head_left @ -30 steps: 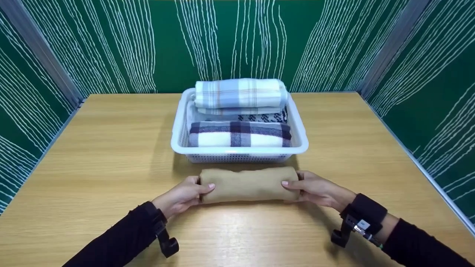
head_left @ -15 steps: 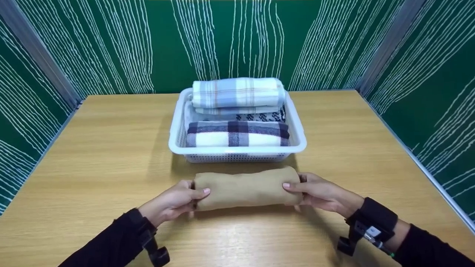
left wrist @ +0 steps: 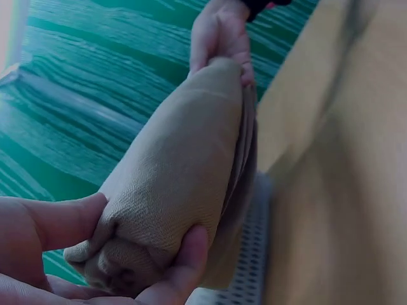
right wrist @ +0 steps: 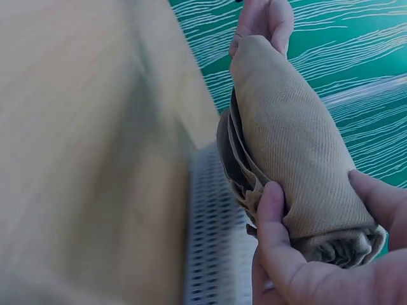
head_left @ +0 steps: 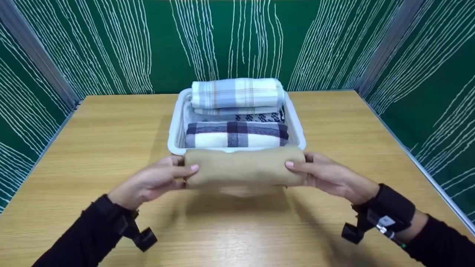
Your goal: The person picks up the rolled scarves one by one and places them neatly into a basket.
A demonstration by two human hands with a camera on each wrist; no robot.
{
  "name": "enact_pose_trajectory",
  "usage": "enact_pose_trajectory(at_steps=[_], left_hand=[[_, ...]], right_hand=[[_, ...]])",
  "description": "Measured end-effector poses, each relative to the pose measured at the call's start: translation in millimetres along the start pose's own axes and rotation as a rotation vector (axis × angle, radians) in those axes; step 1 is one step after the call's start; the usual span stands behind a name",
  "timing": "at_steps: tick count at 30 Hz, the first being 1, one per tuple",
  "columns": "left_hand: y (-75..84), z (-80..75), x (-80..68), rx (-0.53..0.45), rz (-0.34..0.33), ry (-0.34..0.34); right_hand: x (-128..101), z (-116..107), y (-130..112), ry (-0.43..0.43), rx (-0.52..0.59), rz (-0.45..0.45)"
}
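The rolled tan cloth (head_left: 243,168) is held off the wooden table (head_left: 92,148), level, just in front of the near rim of the white basket (head_left: 297,137) and partly covering that rim in the head view. The left hand (head_left: 156,181) grips its left end, thumb on top and fingers curled beneath, and the right hand (head_left: 330,178) grips the right end the same way; both are closed firmly round the roll. The wrist views show loose layers hanging open along the underside of the roll, toward the basket's perforated wall.

To carry this step well, I judge that both ends should be kept at one height so the roll does not sag or unwind, with the fingers pressing the loose edge up against the body of the roll. Inside the basket lie 3 or so rolled cloths: a purple and white plaid roll (head_left: 237,135) nearest, a black and white patterned one (head_left: 259,117) behind it, and a pale blue plaid roll (head_left: 237,92) on top at the back. The only free room looks to be on top of these, so the tan roll probably needs lifting well over the rim before it is lowered, seam side down.
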State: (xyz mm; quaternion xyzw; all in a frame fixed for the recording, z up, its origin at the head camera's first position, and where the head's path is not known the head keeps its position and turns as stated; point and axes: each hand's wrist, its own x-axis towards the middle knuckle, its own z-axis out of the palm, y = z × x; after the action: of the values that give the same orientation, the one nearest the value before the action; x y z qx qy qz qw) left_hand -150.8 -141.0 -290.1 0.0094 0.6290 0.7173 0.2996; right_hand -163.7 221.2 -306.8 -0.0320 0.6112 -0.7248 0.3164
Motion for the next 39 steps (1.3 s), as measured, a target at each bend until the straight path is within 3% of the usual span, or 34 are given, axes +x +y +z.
enact_pose_trajectory(at_steps=[8, 17, 22, 29, 39], left_hand=[[42.1, -10.3, 9.3, -0.014, 0.050, 0.007], [70.7, -20.9, 45.0, -0.037, 0.080, 0.039], [74.6, -29.6, 68.7, -0.064, 0.080, 0.071], [66.9, -44.1, 96.9, -0.134, 0.091, 0.058], [56.7, -49.6, 116.2, -0.150, 0.074, 0.111]], right_hand=[[8, 2, -44, 0.059, -0.043, -0.027], [36, -14, -81, 0.075, -0.011, -0.056], [58, -23, -87, 0.083, 0.021, -0.056], [86, -36, -85, 0.100, 0.020, -0.060], [107, -44, -77, 0.114, 0.018, -0.034]])
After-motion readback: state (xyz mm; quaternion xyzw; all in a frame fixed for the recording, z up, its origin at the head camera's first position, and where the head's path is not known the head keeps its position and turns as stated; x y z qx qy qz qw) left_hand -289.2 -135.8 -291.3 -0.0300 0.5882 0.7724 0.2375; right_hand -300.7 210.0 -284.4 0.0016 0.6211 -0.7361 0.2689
